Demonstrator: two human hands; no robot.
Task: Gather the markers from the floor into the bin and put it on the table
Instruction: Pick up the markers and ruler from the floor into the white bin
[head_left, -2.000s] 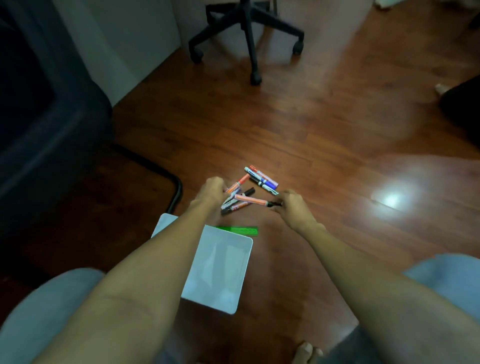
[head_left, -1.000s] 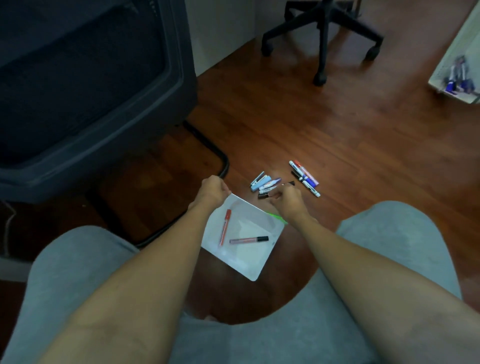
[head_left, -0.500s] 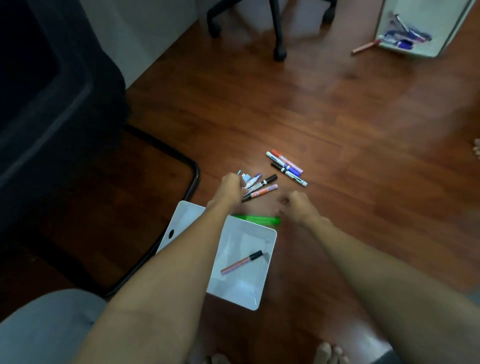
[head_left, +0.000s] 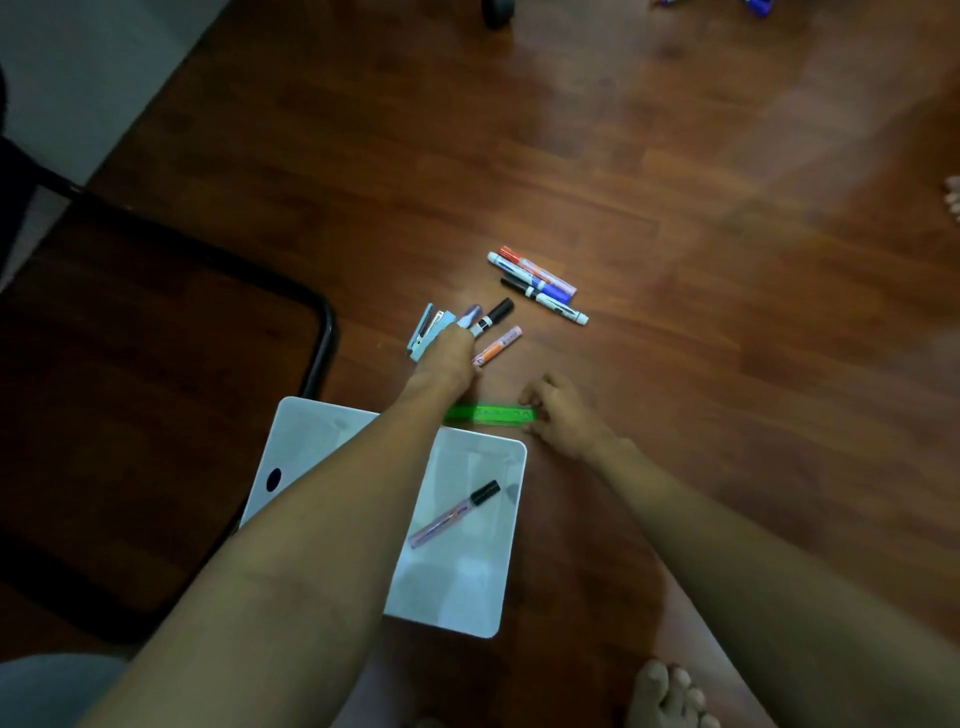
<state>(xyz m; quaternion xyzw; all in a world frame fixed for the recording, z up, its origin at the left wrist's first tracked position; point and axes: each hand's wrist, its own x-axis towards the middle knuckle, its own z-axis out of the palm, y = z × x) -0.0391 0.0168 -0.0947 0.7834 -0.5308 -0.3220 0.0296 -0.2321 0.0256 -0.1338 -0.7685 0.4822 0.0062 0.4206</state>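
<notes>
The left hand (head_left: 441, 358) reaches over the far rim of the white bin (head_left: 470, 597), just above the centre of the frame, and its grip is closing around a marker with a black cap (head_left: 491, 316) and a pale one beside it; fingers cover the barrels, so I cannot tell whether either is fully pinched or only touched. The right hand (head_left: 563, 415) rests at the right end of a green ruler (head_left: 491, 415) lying just beyond the bin's far edge, thumb and fingers curled on either side of it; whether they hold it is unclear.

One pink marker with a black cap (head_left: 454, 514) lies inside the bin at the lower centre. An orange marker (head_left: 497, 345) lies on the floor, just right of the left hand. Three more markers (head_left: 537, 286) sit together farther up and to the right, well apart from the bin. A light blue stapler (head_left: 426, 332) touches the left hand's far side.

The likely slips: grabbing two markers at once with a shallow grip could let one roll away across the smooth wooden floor. The stapler sits so close that it could be swept up with the markers by mistake. The ruler could likewise end up in the bin, though it is no marker. The left forearm crosses the bin's rim and could nudge or tip the light bin on the way back. The far cluster could be overlooked.
</notes>
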